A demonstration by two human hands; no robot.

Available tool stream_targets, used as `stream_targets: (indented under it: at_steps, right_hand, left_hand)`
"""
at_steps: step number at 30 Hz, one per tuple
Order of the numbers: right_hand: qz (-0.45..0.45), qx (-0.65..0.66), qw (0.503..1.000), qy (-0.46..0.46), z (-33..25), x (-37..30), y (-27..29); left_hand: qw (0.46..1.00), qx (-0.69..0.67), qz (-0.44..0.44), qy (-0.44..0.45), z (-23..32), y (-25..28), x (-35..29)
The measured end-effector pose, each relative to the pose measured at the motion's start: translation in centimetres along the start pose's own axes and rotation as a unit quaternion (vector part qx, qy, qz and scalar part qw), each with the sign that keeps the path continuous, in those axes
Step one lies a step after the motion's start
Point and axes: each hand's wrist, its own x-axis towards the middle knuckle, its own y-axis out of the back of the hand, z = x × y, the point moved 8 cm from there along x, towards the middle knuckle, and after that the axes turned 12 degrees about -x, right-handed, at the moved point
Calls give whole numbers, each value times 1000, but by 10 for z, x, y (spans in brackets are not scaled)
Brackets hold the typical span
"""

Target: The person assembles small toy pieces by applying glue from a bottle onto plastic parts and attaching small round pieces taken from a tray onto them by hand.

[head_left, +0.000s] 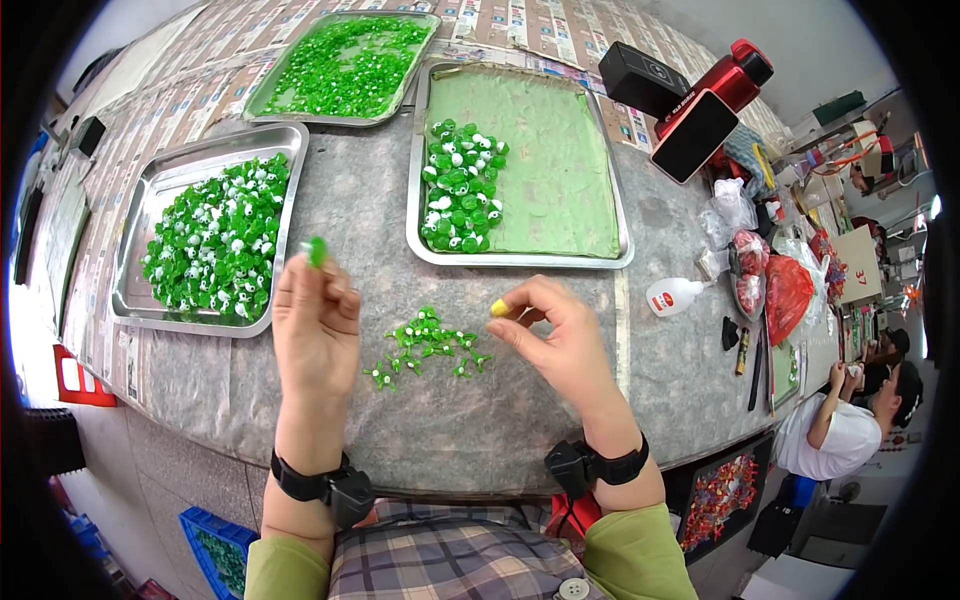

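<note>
My left hand [318,325] is raised over the table, between the left tray and the loose parts. Its fingertips pinch a small rounded green plastic piece [316,251], slightly blurred. My right hand [552,330] hovers at the right of a loose pile of small green branched parts with white spots [425,338]. A yellow cover [498,308] sits on its index fingertip. Thumb and index finger are a little apart, with nothing visible between them. Green and white eyed beads [215,240] heap up in the left metal tray [138,300]. Similar beads [462,185] fill the left side of the green-lined tray [560,160].
A third tray [435,25] of green pieces stands at the back. To the right are a white glue bottle [672,296], a phone [694,137] against a red flask [735,80], a black box [643,78] and plastic bags [788,295]. Another person [835,435] sits at far right.
</note>
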Motion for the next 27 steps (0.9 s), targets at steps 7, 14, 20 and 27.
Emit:
stream_targets:
  at_steps: [7, 14, 20, 27]
  right_hand:
    - [-146, -217, 962, 77, -2, -9, -27]
    - [-133, -199, 967, 88, -6, -8, -20]
    - [-42, -136, 981, 129, -25, -9, 2]
    - [491, 32, 870, -25, 36, -73, 161]
  left_hand:
    - [996, -36, 31, 80, -9, -3, 1]
    - [854, 474, -148, 152, -56, -26, -29]
    - [836, 476, -148, 230, -78, -17, -41]
    - [925, 297, -65, 227, -60, -16, -33]
